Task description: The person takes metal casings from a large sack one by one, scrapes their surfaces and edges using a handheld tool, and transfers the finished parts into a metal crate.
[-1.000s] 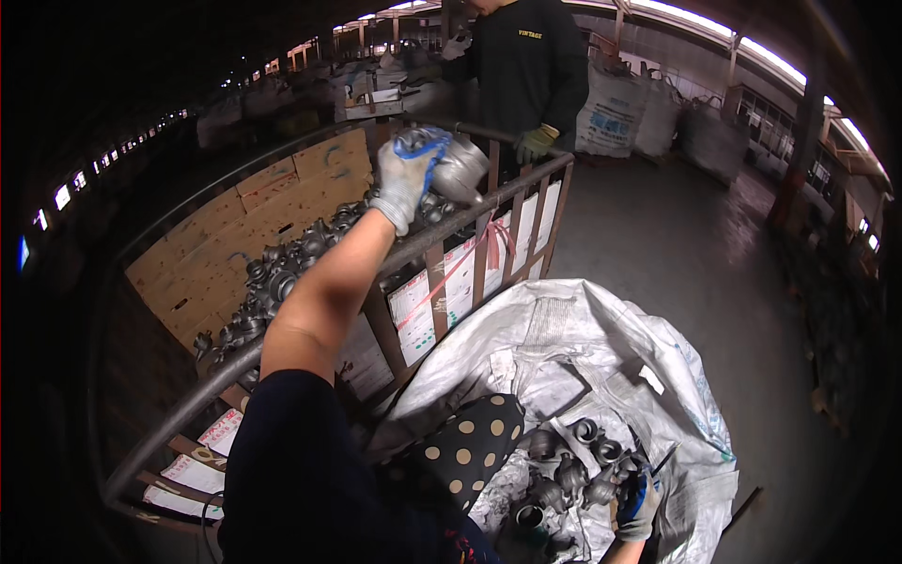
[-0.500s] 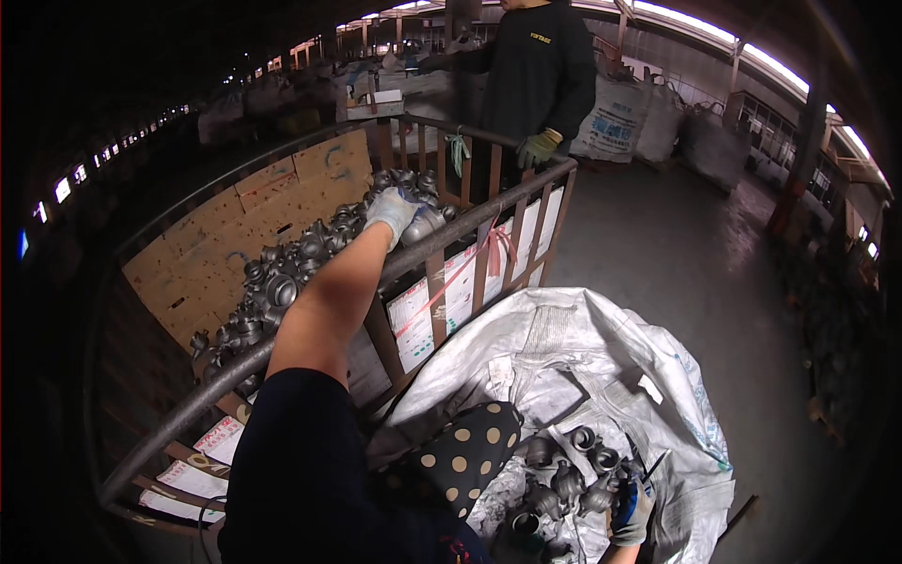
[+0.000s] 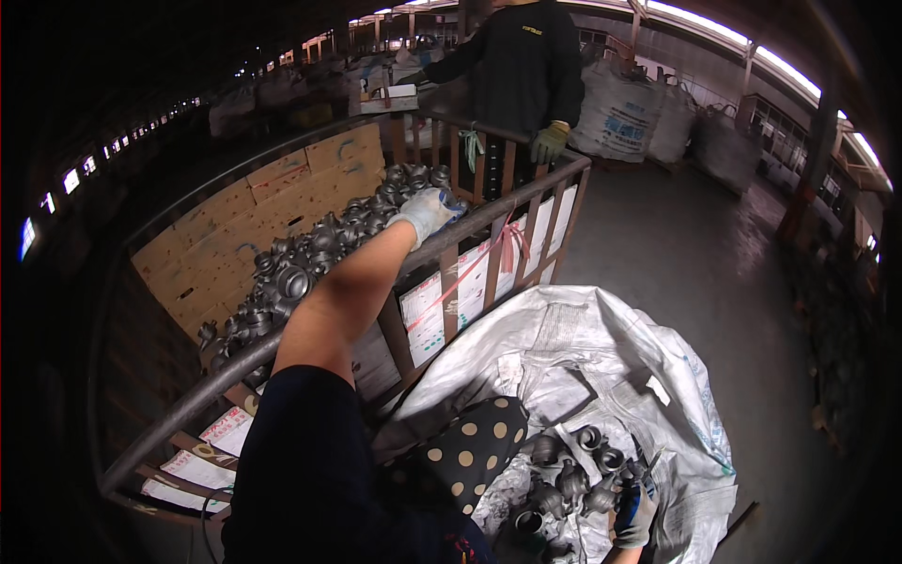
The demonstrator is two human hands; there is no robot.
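My left hand [image 3: 427, 214], in a pale work glove with blue on the fingers, reaches over the top rail into a caged bin of grey metal fittings [image 3: 324, 241]. Its fingers bend downward beside the rail, and what lies under them is hidden. Low on the right, my right hand [image 3: 635, 515], gloved alike, is inside a white woven bulk bag [image 3: 691, 414]. Its fingers are closed round a dark metal fitting [image 3: 631, 472]. Several rounded, hollow fittings [image 3: 571, 481] lie beside it in the bag.
The bin has a brown metal rail [image 3: 216, 385] and cardboard lining [image 3: 221, 226]. A co-worker in dark clothes [image 3: 526, 75] stands at its far end, one gloved hand [image 3: 550, 141] by the rail. Full bulk bags [image 3: 615, 113] stand behind on the grey floor [image 3: 658, 226].
My left hand has moved right along the rail, and the large round fitting seen beside it is now out of sight. The co-worker's far arm has stretched toward a box. My right hand stays in the bag.
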